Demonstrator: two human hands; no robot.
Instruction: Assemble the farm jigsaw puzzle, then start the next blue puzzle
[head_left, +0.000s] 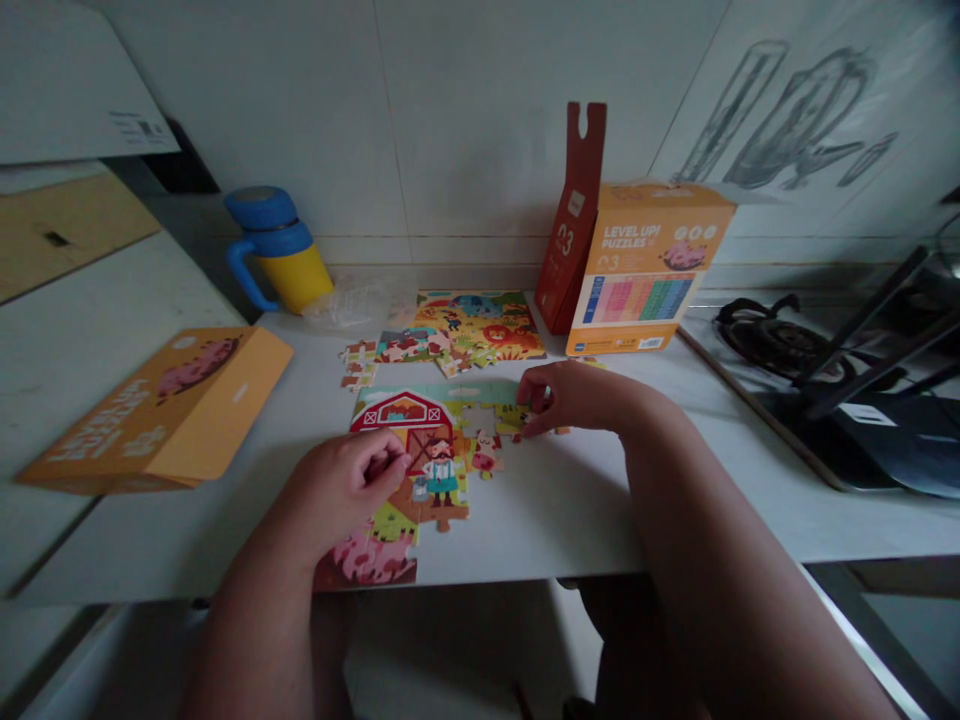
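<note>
- Cannot see the stretch of barn puzzle [442, 470] beneath the left hand [341, 485].
- Cannot tell a gripped piece from a merely touched one under the right hand [577, 400].
- Cannot fully see the loose pieces [589, 362] just behind the right wrist.
- Cannot read the fine print on the upright box [637, 270] or the blurred label [139, 128] at upper left.
- Cannot follow the stove [900, 440] beyond the right edge, or either forearm below the bottom one.
</note>
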